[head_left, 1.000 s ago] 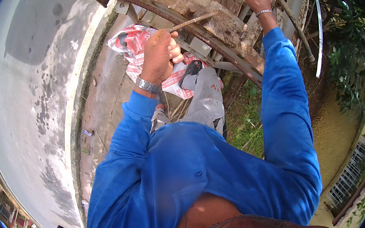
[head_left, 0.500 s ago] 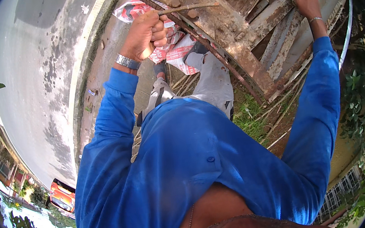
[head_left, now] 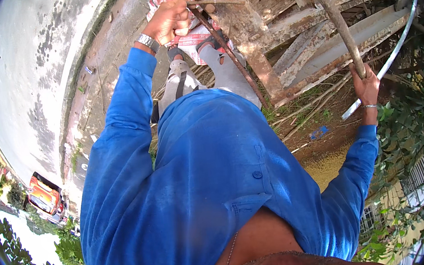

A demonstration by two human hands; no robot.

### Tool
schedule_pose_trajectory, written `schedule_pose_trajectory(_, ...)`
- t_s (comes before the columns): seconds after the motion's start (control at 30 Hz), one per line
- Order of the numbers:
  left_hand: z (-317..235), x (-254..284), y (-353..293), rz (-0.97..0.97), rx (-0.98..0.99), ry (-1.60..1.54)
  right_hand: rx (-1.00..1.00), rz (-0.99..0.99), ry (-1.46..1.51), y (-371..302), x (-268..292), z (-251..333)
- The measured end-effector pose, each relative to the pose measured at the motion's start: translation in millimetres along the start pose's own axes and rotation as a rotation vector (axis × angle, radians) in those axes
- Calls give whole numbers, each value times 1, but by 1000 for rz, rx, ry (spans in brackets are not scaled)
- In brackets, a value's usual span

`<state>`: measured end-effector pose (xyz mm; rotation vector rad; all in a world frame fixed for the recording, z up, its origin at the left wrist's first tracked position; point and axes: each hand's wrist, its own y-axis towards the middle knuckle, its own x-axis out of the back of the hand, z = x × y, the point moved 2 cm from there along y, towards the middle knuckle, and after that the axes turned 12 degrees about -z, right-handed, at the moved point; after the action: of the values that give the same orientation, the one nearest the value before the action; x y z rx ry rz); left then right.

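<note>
My left hand (head_left: 170,22) is closed in a fist around a thin brown stick (head_left: 220,1), whose free end points right over the rusty frame's edge. Out to the right, my right hand (head_left: 365,85) grips the near end of a thick, slightly curved grey-brown wooden pole (head_left: 332,13). From there the pole runs away from me above the rusty metal frame (head_left: 262,66), and its far end passes out of the picture. A rusty bar (head_left: 232,59) slants down along the frame's left side, close to my left hand.
Red-and-white sacks (head_left: 191,44) lie by my feet. A pale curved pipe (head_left: 396,53) passes behind my right hand. Long thin sticks (head_left: 313,101) lie on the ground below the frame. Leafy branches (head_left: 414,120) crowd the right side. Left lies a road (head_left: 25,96) with an orange vehicle (head_left: 45,194).
My right hand has come down and back toward me, bringing the pole's near end clear of the frame. The left hand keeps its stick and has shifted slightly upward in view.
</note>
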<state>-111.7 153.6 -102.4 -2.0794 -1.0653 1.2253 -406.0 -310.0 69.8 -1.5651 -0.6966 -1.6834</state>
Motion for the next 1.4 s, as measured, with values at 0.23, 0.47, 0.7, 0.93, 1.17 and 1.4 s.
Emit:
schedule_pose_trajectory(0.23,-10,-9,-6,-104,19,120,259,52,-193,11,7,-1)
schedule_pose_trajectory(0.47,-10,-4,-4,-170,33,127,422,79,-244,55,-11,3)
schedule_pose_trajectory(0.7,-14,-15,-12,-233,44,101,466,97,-219,75,-16,13)
schedule_pose_trajectory(0.93,-21,-18,-14,-286,94,174,502,92,-119,92,-40,27)
schedule_pose_trajectory(1.17,-18,-13,-9,-306,93,220,467,99,-87,87,-59,45)
schedule_pose_trajectory(1.4,-4,14,4,-234,58,113,423,93,-76,76,-70,47)
